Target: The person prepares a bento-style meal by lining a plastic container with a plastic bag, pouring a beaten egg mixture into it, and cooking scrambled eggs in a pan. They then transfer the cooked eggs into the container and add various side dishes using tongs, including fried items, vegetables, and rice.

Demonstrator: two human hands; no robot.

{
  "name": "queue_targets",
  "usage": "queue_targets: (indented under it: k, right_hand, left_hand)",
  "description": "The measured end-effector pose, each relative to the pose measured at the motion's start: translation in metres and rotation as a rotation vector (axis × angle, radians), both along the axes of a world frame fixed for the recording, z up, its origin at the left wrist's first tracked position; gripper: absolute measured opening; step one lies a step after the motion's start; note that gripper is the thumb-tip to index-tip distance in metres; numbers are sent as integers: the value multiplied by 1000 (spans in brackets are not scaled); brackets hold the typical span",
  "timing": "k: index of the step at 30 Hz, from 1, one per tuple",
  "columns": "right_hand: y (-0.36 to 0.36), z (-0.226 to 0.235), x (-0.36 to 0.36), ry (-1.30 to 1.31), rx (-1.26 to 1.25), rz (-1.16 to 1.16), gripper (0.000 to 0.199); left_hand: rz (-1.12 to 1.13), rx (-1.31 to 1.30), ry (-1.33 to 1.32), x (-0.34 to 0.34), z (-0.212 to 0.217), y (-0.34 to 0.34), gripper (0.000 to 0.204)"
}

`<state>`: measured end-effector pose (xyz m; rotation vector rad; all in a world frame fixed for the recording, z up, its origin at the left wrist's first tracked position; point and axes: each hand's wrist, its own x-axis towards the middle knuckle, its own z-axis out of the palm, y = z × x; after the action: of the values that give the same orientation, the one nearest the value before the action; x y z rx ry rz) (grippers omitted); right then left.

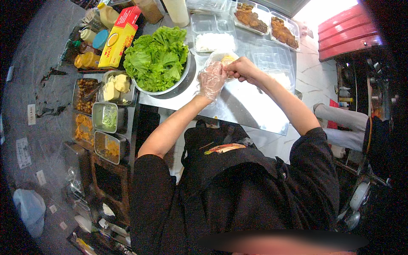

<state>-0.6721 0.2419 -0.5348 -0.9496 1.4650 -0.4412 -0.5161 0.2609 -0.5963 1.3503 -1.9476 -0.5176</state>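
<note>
My left hand [212,81] wears a loose clear plastic glove. Its fingers are closed at the near side of a small clear plastic container or bag [217,55] with something yellow [228,58] in it. My right hand [245,70] is bare, its fingers pinched together against the left fingertips. What either hand grips is too small and shiny to make out. Just beyond them lies a clear compartment tray [212,26] with white rice [214,42] in its near part. To their left sits a metal bowl [185,75] heaped with green lettuce [157,57].
Two clear trays of browned fried meat [251,18] stand at the far right. Empty clear trays [272,57] lie by my right forearm. Metal tubs of butter [115,88], shredded greens [109,118] and orange shreds [111,148] line the left. A yellow-red box [119,38] leans behind. Another person's leg [344,114] shows at right.
</note>
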Motion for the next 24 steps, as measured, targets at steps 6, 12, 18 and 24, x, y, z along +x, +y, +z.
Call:
queue_targets:
  k: [6,12,18,24]
  right_hand:
    - [-22,-15,-24,-394,457,60,22]
    - [-11,30,1,254,-29,276,32]
    - [-13,40,-7,220,-144,331,35]
    - [-24,15,-57,515,-352,244,44]
  left_hand:
    - [-208,-165,-251,7,11,-7,12]
    - [-106,-252,-94,2,-2,-13,14]
    - [-91,-159,-67,-3,-3,-9,15]
    - [83,-127,31,7,1,-8,35]
